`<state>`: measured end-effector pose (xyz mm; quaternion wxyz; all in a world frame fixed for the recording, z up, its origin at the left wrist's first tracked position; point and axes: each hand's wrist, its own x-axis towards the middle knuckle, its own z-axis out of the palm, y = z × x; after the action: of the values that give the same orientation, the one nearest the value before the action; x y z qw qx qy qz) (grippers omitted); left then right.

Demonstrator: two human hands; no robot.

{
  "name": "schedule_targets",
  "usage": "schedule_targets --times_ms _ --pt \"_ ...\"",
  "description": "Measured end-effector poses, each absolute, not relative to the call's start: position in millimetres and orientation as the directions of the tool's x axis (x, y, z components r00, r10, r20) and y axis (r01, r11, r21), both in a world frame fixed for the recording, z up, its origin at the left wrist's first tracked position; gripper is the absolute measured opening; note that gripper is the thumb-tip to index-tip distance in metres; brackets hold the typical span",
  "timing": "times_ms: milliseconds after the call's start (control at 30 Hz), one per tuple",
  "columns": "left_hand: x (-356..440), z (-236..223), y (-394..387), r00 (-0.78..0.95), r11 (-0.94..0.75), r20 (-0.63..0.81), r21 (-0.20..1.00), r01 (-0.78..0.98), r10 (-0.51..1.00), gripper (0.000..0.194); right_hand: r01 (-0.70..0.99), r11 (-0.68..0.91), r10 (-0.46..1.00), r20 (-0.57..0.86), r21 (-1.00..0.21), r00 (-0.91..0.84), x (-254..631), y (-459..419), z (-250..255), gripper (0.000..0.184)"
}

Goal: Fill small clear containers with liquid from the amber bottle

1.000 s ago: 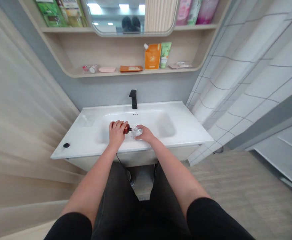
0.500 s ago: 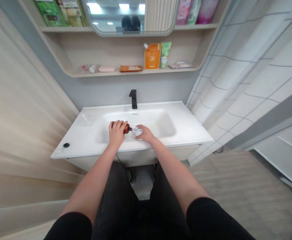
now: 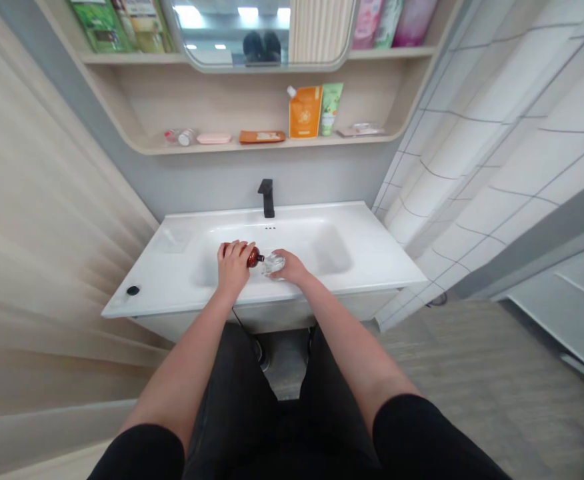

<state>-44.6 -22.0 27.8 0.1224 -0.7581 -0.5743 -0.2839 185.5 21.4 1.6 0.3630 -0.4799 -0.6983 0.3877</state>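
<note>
Your left hand [image 3: 233,267] is closed around an amber bottle [image 3: 253,257], tipped on its side with its neck against the clear glass bottle [image 3: 274,265] held in the curled fingers of your right hand [image 3: 289,267]. That hold seems to line up the two mouths. You can't tell what either bottle contains. Both are over the white basin [image 3: 292,215], with the black faucet [image 3: 267,199] at twelve o'clock and an orange pouch [image 3: 305,112] on the shelf [image 3: 212,148] beyond.

A wooden shelf [image 3: 272,148] holds an orange pouch [image 3: 305,112] and a green tube [image 3: 331,109].
</note>
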Motion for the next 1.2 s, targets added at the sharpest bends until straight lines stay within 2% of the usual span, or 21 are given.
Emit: schedule_targets --times_ms 1200 --pt "-45.2 25.5 -20.9 0.193 -0.316 0.581 0.117 0.942 0.791 0.061 0.39 0.243 0.948 0.131 -0.888 -0.291 186.2 21.3 0.1 0.072"
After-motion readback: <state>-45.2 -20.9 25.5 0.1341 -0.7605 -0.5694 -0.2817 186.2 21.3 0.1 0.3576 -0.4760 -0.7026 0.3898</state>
